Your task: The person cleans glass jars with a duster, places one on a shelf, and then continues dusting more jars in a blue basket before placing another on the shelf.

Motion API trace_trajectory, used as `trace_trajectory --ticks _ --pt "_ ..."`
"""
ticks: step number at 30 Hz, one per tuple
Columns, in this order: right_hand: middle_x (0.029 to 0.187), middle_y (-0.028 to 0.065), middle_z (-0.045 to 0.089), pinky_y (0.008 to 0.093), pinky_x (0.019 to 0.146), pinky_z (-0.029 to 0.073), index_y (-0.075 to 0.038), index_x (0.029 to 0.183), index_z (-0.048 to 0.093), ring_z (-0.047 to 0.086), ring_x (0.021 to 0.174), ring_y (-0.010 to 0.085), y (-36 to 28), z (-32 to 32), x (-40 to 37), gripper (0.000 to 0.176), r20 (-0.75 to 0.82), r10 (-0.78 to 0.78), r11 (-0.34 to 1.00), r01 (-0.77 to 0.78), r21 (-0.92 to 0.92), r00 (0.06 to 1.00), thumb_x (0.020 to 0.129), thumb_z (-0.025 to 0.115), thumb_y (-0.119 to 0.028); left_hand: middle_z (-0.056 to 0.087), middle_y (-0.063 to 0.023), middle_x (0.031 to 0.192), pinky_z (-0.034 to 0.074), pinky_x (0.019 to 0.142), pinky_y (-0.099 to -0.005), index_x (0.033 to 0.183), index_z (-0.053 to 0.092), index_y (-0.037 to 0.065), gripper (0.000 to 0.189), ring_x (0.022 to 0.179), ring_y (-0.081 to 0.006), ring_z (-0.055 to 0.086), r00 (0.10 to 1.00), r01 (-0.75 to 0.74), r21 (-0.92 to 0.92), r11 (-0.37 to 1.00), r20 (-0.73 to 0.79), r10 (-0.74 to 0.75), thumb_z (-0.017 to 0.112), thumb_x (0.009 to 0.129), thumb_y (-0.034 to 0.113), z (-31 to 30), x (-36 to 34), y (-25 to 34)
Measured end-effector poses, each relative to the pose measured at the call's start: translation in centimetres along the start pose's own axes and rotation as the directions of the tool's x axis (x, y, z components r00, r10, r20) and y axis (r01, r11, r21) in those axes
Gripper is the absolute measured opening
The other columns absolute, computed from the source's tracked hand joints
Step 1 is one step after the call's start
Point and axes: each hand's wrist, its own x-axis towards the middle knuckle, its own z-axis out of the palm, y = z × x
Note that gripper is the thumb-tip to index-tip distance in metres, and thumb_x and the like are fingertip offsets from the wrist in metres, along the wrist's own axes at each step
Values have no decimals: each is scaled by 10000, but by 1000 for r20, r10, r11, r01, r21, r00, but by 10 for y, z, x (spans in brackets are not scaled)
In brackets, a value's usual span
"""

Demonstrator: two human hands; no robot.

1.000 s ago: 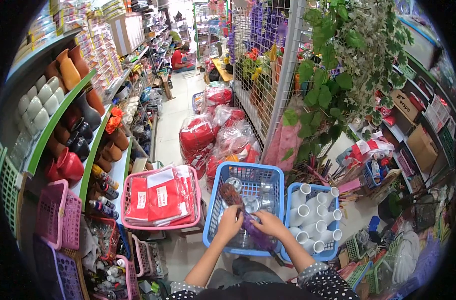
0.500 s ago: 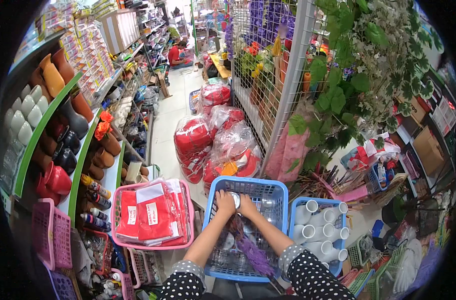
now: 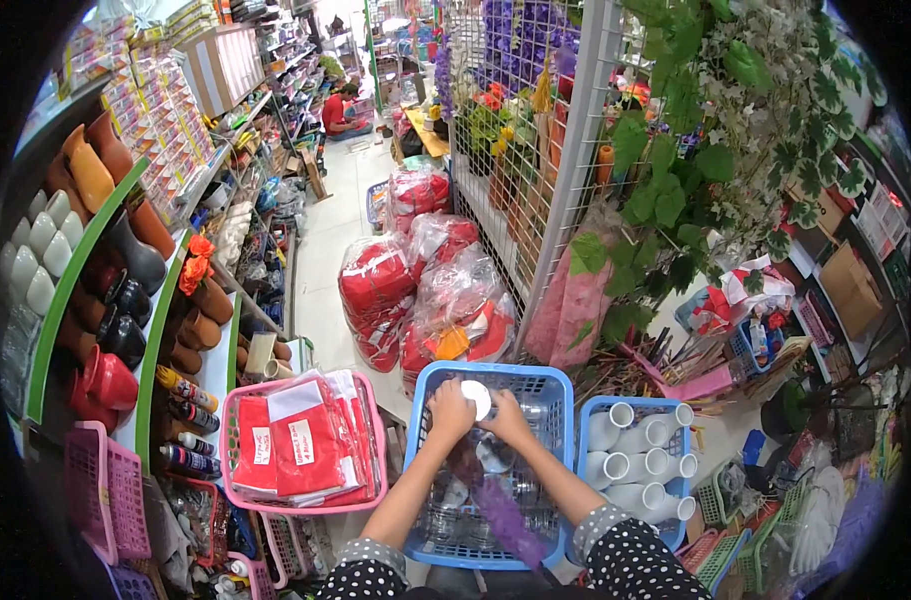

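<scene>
Over the blue basket (image 3: 567, 440), my left hand (image 3: 452, 410) has its fingers closed on a small round thing with a white disc-shaped face (image 3: 476, 401). My right hand (image 3: 507, 419) grips the same thing from the other side, fingertips at its lower right edge. Its body is mostly hidden by my hands. Several clear round containers (image 3: 443, 524) fill the basket beneath. A purple flower-like spray (image 3: 507, 522) hangs blurred between my forearms.
Left of the basket, a pink basket (image 3: 383, 470) carries red-and-white packets. White vases (image 3: 608, 468) lie in another blue basket on the right. Beyond are red bundles in plastic (image 3: 455, 320) and a white wire rack (image 3: 565, 200). A person in red (image 3: 337, 112) sits far down the aisle.
The white face of the held thing has tilted toward me and shows larger. My hands have shifted slightly down in view, and the scene has moved a little left.
</scene>
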Motion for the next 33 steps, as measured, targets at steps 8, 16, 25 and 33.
trace_trajectory --ticks 8,16,25,33 --pt "1100 135 529 348 848 458 -11 1243 509 553 994 291 -108 -112 -51 760 -105 -81 995 86 42 991 589 825 -236 487 -162 1191 446 873 -330 1250 429 -13 481 1100 -230 519 998 -40 -858 512 -57 -18 603 811 84 -79 -57 37" --pt "1159 136 481 329 855 474 -56 1280 503 543 1032 266 -175 -152 -119 752 40 -182 972 174 157 982 607 822 -159 521 -115 1205 451 922 -414 1353 309 79 525 1069 -233 550 903 428 -903 -19 429 -22 558 891 82 -144 -165 49" --pt "1133 176 488 394 875 439 -32 1288 441 521 1065 328 -123 -95 -157 835 283 -51 974 111 -198 958 636 775 -435 605 -94 1037 533 786 -366 1274 358 14 516 871 -197 624 884 292 -942 -164 331 -329 633 853 130 -120 -217 25" --pt "1193 229 481 465 806 452 -16 1112 522 512 1067 373 -70 -64 -207 576 194 -42 687 169 -706 980 704 692 -386 620 -59 979 513 823 -352 1097 539 37 285 883 -172 619 907 264 -951 -159 302 -295 626 859 167 -141 -212 24"
